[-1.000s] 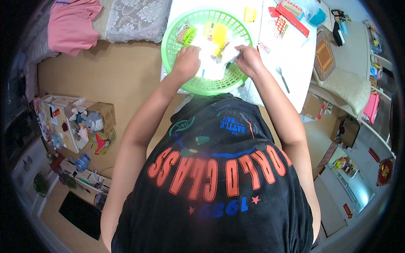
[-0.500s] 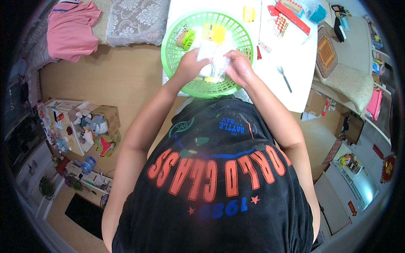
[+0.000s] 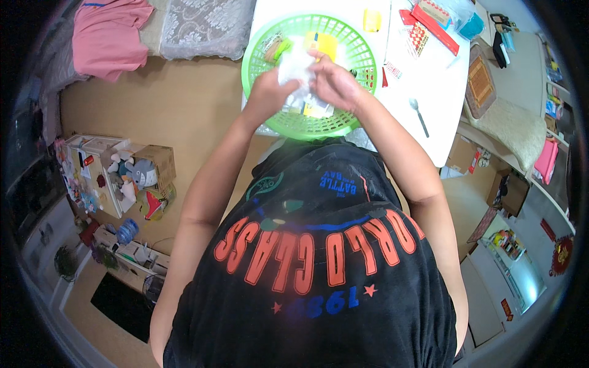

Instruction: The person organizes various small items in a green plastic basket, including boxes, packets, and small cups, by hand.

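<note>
The left hand (image 3: 269,92), at the basket's 8 o'clock, is gripping a white, translucent packet (image 3: 296,70) over the middle of the green basket (image 3: 246,70). The right hand (image 3: 336,86), at 4 o'clock, is now opening its fingers at the packet's edge instead of pinching it, apparently leaving the left hand carrying the load. Beyond, a yellow pack (image 3: 323,44) is lying toward 12 o'clock, a green-wrapped bundle (image 3: 281,48) toward 10. Glare and blur are obscuring the packet's contents and any right-hand contact; the hands are partly hiding the basket's floor.
</note>
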The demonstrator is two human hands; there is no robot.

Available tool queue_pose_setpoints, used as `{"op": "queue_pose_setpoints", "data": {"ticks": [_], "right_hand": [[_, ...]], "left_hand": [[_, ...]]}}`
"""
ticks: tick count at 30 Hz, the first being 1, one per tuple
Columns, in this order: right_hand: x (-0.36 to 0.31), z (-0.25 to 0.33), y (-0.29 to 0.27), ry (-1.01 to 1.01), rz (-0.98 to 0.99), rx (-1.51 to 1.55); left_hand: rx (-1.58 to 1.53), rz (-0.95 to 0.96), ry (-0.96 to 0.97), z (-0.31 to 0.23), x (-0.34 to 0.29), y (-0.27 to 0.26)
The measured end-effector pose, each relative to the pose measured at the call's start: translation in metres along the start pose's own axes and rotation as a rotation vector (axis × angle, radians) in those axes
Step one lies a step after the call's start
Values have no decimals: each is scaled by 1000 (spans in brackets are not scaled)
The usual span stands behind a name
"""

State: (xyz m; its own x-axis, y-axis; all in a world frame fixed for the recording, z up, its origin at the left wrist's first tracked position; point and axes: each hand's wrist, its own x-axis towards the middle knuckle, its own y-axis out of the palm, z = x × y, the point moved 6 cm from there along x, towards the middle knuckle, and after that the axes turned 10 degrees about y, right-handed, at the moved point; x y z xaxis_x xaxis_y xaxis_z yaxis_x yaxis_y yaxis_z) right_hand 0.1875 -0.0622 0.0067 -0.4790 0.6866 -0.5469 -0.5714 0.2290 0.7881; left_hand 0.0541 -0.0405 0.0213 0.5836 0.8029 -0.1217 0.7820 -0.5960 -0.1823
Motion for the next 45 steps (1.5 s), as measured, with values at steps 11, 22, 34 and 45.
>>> {"op": "queue_pose_setpoints", "data": {"ticks": [11,22,34,45], "right_hand": [[-7,-15,-81,-24,-745,-1852],[-43,15,44,-731,-118,-1786],[-5,1,-15,-54,-126,-1007],[2,-15,-18,23,-58,-689]], "left_hand": [[40,-192,-148,27,2,-48],[106,236,-178,26,8,-12],[-112,359,-239,21,-11,-3],[-268,329,-396,21,-29,-6]]}}
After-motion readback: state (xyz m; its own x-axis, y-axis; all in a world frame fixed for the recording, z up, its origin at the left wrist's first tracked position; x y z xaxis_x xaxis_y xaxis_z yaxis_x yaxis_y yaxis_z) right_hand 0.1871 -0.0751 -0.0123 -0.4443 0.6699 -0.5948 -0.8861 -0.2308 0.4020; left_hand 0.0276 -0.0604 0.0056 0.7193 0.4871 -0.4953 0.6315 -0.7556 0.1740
